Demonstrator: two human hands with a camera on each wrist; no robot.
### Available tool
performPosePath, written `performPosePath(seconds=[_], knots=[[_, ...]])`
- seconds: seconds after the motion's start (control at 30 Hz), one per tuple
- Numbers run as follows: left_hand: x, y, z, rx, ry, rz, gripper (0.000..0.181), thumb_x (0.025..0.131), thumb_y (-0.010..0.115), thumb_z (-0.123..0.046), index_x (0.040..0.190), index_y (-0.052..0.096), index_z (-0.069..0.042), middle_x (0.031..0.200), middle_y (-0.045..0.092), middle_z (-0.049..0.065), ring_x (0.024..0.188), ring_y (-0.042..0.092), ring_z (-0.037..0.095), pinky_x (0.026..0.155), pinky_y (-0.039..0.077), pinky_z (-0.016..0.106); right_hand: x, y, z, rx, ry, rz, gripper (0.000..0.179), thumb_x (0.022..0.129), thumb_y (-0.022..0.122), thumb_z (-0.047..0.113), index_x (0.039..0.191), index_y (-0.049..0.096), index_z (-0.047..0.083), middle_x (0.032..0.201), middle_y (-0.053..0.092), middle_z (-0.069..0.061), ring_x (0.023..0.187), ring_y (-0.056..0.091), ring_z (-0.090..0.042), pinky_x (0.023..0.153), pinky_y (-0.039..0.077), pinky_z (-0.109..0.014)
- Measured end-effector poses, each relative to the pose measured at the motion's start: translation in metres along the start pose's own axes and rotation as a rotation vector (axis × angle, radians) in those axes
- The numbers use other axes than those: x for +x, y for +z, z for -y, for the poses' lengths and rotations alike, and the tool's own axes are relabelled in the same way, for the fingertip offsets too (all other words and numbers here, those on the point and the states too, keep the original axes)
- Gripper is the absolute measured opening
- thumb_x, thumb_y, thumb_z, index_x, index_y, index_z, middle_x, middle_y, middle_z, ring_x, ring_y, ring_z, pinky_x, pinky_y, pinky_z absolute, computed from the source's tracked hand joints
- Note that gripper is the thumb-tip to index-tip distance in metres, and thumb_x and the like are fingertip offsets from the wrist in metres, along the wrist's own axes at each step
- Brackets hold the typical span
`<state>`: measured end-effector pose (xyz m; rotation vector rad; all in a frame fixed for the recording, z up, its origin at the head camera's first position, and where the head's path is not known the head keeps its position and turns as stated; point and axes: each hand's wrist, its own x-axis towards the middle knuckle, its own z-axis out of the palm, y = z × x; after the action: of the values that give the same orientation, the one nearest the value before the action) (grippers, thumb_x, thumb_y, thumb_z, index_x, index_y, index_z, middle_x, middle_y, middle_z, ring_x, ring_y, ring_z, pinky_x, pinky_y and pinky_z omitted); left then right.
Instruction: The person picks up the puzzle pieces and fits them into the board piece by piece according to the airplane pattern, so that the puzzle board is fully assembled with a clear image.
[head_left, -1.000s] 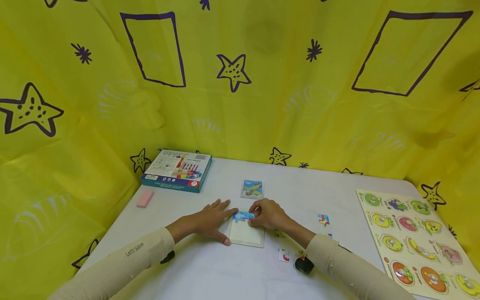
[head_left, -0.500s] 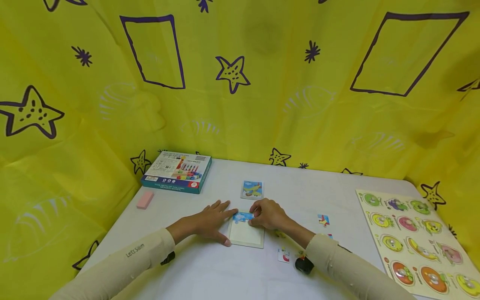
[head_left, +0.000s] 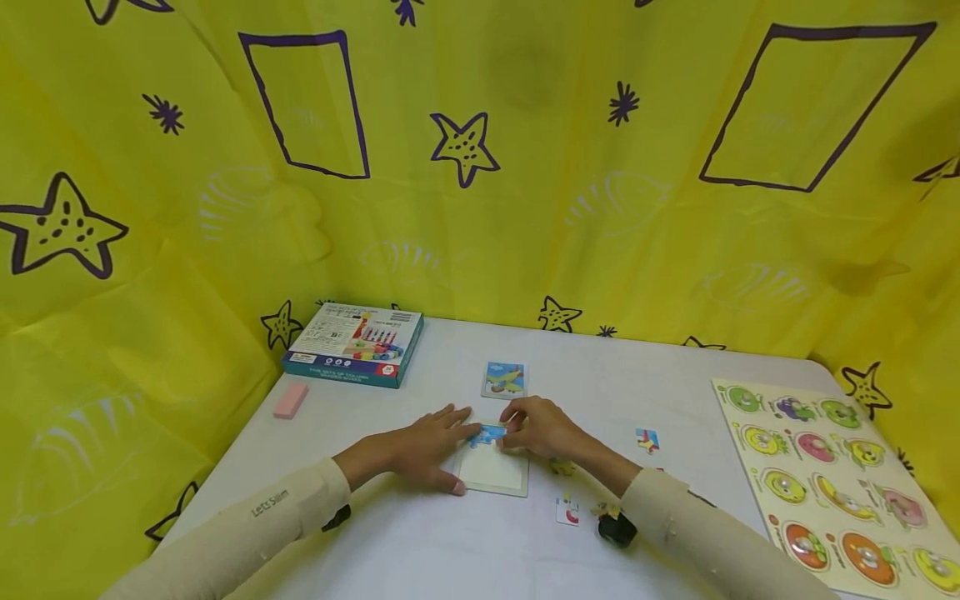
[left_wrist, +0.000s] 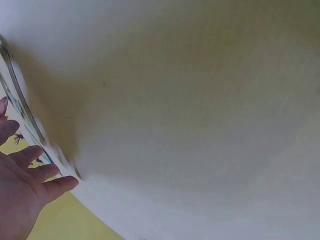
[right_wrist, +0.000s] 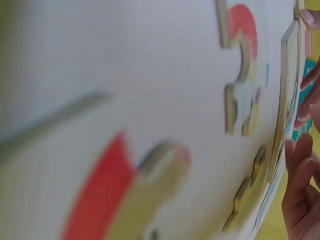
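Note:
A pale puzzle tray lies mid-table, with joined blue puzzle pieces along its far edge. My left hand rests at the tray's left side with fingers spread, and its index fingertip touches the blue pieces. At the tray's far right corner, my right hand pinches a blue puzzle piece between thumb and fingers, which mostly hide it. The left wrist view shows straight, spread fingers. In the right wrist view, curled fingers are at the tray's edge.
Loose puzzle pieces lie to the right: one red and blue, one red and white, one yellow. Beyond the tray is an airplane picture puzzle. A box, a pink block and a fruit board stand around.
My left hand has slid slightly right, so its index finger covers more of the blue pieces. The right wrist has shifted a little to the right while its fingertips stay at the tray's corner.

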<state>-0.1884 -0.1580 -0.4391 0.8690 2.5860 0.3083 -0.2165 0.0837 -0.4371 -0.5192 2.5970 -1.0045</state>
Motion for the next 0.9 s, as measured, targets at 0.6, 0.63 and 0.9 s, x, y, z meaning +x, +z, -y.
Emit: performPosePath(seconds=[0.6, 0.63, 0.9], knots=[[0.002, 0.007, -0.008, 0.106, 0.047, 0.055, 0.091, 0.092, 0.058, -0.064, 0.162, 0.019, -0.021, 0.171, 0.008, 0.005, 0.157, 0.008, 0.034, 0.124, 0.02, 0.055, -0.037, -0.049, -0.055, 0.11, -0.075, 0.008, 0.029, 0.092, 0.074, 0.024, 0.113, 0.068, 0.004, 0.094, 0.064, -0.005, 0.059, 0.059, -0.018, 0.057, 0.05, -0.028], [0.002, 0.006, -0.009, 0.105, 0.048, 0.054, 0.091, 0.092, 0.058, -0.064, 0.162, 0.019, -0.021, 0.171, 0.008, 0.005, 0.157, 0.008, 0.034, 0.123, 0.02, 0.055, -0.039, -0.053, -0.057, 0.11, -0.076, 0.002, 0.029, 0.092, 0.074, 0.024, 0.113, 0.068, 0.004, 0.094, 0.064, -0.005, 0.059, 0.059, -0.018, 0.057, 0.05, -0.027], [0.002, 0.009, -0.007, 0.094, 0.046, 0.047, 0.092, 0.091, 0.059, -0.065, 0.162, 0.019, -0.023, 0.171, 0.009, 0.004, 0.157, 0.008, 0.034, 0.123, 0.02, 0.056, -0.056, -0.077, -0.082, 0.151, -0.068, -0.06, 0.027, 0.092, 0.074, 0.023, 0.11, 0.07, 0.003, 0.094, 0.065, -0.007, 0.06, 0.061, -0.021, 0.058, 0.053, -0.028]])
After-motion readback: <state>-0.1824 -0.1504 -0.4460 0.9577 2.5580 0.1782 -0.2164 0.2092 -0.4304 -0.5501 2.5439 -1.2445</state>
